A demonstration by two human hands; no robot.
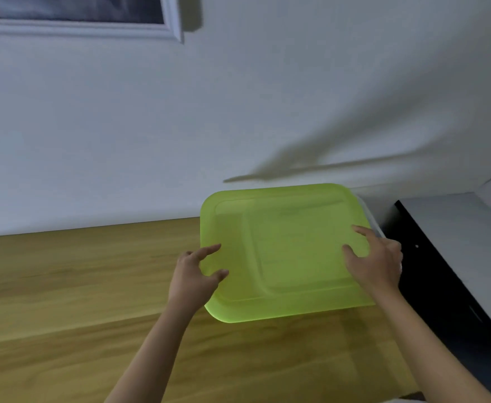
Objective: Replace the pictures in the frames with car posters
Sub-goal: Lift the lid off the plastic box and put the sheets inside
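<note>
A translucent lime-green plastic lid (285, 251) is lying over a box at the wooden bench's (78, 286) three o'clock end, against the white wall (238, 112). The left hand (193, 276) is gripping its nine o'clock edge, fingers curled round the rim. The right hand (376, 261) is holding the three o'clock edge, fingers spread on top. A white picture frame (93, 27) is hanging at eleven o'clock.

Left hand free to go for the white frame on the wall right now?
Probably not: the left hand grips the green lid's left edge, the right hand its right. The white frame hangs above, nothing between.
</note>
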